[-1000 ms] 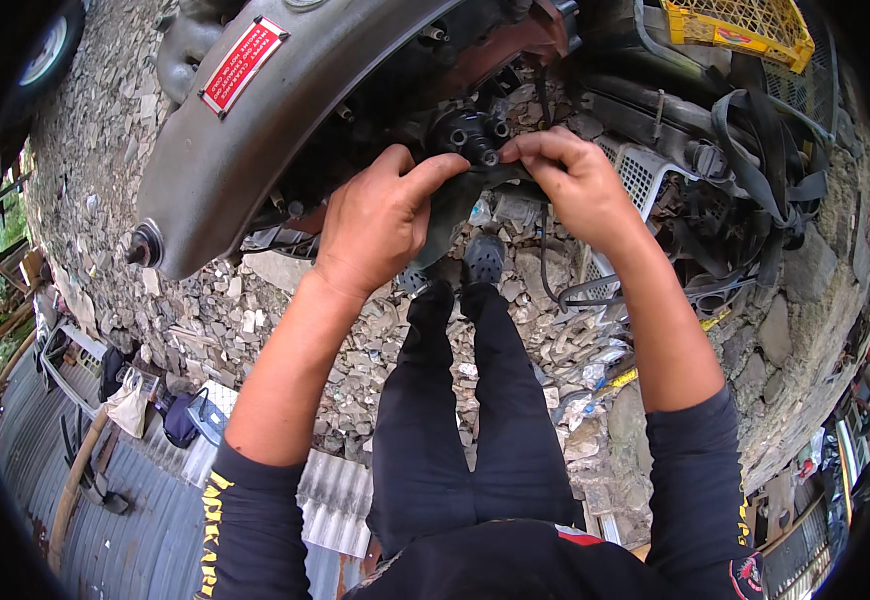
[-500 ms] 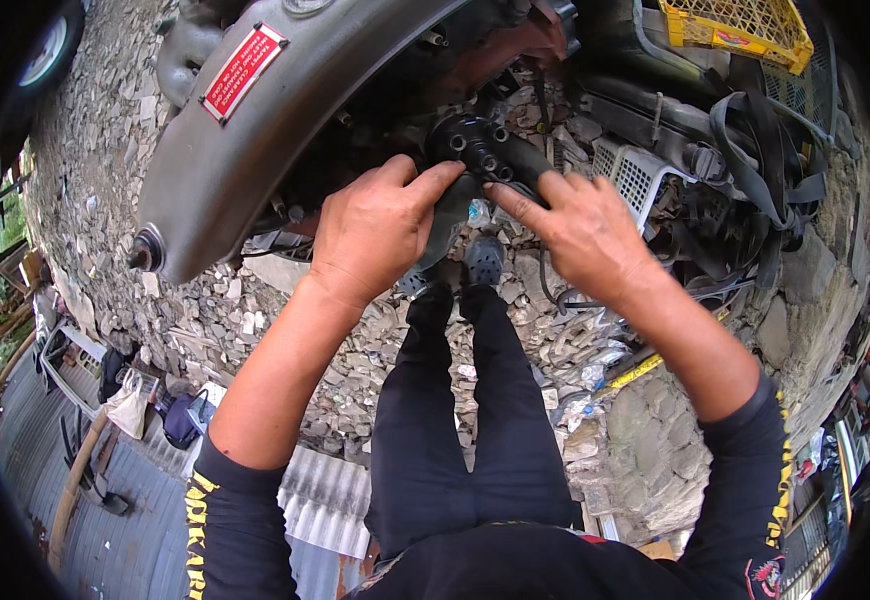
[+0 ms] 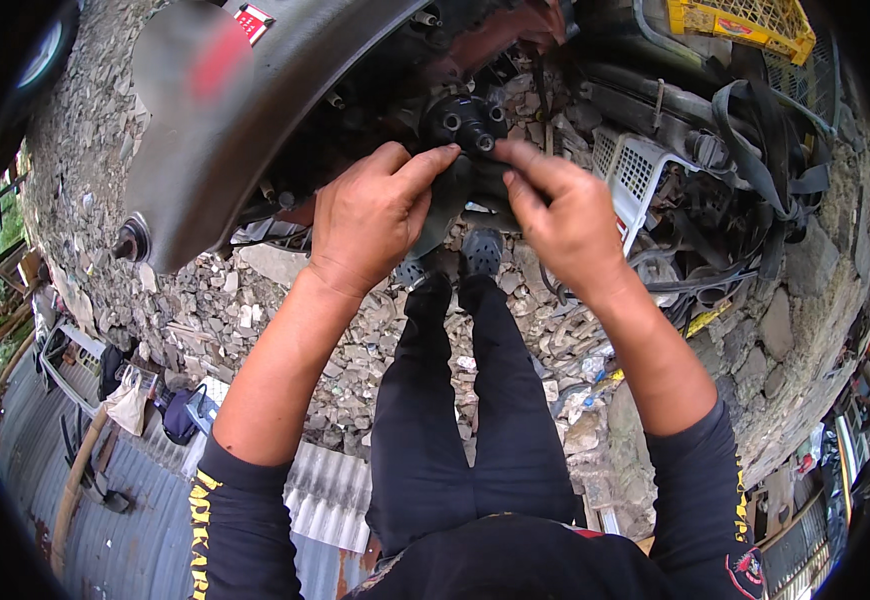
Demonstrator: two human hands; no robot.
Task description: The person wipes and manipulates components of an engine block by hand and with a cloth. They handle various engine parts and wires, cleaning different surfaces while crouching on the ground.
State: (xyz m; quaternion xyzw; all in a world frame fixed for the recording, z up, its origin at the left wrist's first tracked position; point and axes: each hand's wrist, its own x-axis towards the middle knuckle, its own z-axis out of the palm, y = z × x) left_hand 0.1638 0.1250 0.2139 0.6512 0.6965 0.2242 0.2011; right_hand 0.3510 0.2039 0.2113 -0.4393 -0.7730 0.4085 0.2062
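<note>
Ahead of me a black round engine part (image 3: pixel 465 122) with several ring-shaped ports faces up, beside a large grey engine cover (image 3: pixel 245 130). My left hand (image 3: pixel 375 208) is closed, its index fingertip at the near left edge of the black part. The thumb tip and whatever it may pinch are hidden. My right hand (image 3: pixel 570 212) reaches to the near right of the same part. Its index finger stretches toward a protruding port and looks smeared, the thumb stands apart below it, and nothing shows between them. A dark rounded piece (image 3: pixel 442 210) hangs below the black part.
Broken stone (image 3: pixel 345 370) covers the ground around my shoes (image 3: pixel 482 252). To the right are a white plastic crate (image 3: pixel 645 180), black straps (image 3: pixel 760 150) and a yellow crate (image 3: pixel 745 25). Corrugated metal sheets (image 3: pixel 145 520) lie at the lower left, with bags nearby.
My right hand has shifted slightly up along the part, and its thumb now shows below the index finger. The left hand stays at the part's edge. The engine sits higher in view.
</note>
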